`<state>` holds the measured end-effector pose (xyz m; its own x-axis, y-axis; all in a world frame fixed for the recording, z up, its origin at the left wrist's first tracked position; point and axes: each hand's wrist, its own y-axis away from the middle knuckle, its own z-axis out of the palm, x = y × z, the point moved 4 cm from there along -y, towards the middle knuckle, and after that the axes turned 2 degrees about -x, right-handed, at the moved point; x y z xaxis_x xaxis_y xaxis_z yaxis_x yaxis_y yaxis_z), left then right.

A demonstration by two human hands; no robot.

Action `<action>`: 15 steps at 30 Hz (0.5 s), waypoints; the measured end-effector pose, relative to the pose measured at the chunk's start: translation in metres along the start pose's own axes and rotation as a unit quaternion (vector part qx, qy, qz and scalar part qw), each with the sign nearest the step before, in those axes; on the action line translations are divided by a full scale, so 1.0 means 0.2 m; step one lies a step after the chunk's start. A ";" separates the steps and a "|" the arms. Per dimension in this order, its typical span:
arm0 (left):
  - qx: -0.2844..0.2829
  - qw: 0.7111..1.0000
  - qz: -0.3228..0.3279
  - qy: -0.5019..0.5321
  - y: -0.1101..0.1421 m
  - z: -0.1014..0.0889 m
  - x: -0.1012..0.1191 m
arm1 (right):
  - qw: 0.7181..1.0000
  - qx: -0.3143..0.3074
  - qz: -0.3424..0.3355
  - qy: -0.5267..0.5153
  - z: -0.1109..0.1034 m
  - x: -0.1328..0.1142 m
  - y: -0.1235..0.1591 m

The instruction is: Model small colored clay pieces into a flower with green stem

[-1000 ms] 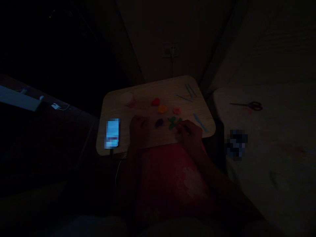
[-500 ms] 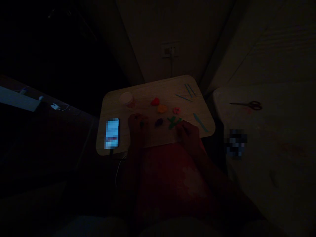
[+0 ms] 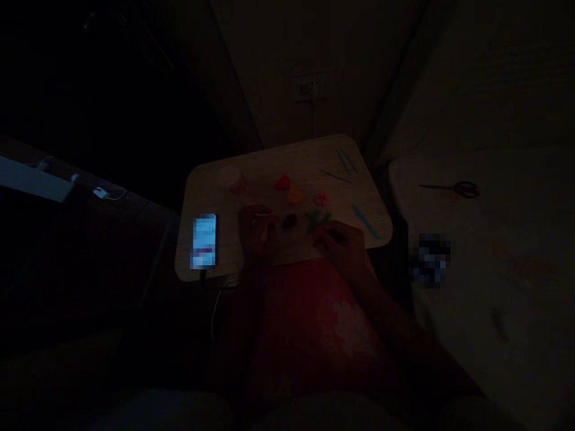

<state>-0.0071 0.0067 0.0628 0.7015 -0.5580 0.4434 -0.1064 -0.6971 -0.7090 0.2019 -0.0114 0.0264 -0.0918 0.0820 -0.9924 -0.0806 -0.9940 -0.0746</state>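
The picture is very dark. My left hand [image 3: 258, 230] is over the table's near side with its fingers curled in; what they hold, if anything, I cannot make out. Just right of it lies a dark purple lump [image 3: 290, 221]. My right hand [image 3: 340, 242] is closed, its fingertips drawn together beside several green strips [image 3: 317, 220] that look like modelling clay. Anything within that pinch is hidden. Farther back are a red lump [image 3: 283, 182], an orange lump [image 3: 295, 196] and a small pink ring-like piece [image 3: 321, 199].
On the wooden table [image 3: 206, 194] stand a pale tub [image 3: 230, 176] and a lit phone [image 3: 204, 241] with a cable. A teal clay knife [image 3: 366, 221] and thin sticks [image 3: 335, 176] lie at right. Scissors [image 3: 466, 189] rest on the pale surface beside the table.
My left hand has shifted slightly right, toward the purple lump. The right hand has turned a little and its fingertips reach farther left, below the green strips.
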 end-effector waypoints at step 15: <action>-0.089 0.984 0.044 0.148 -0.01 0.08 0.22 | 1.000 -0.016 0.001 0.021 0.01 -0.01 0.03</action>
<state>0.0353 -0.0090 0.0750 0.4499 -0.7088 0.5434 -0.2984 -0.6928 -0.6565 0.1991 -0.0177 0.0280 -0.0494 0.0772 -0.9958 -0.0482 -0.9960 -0.0748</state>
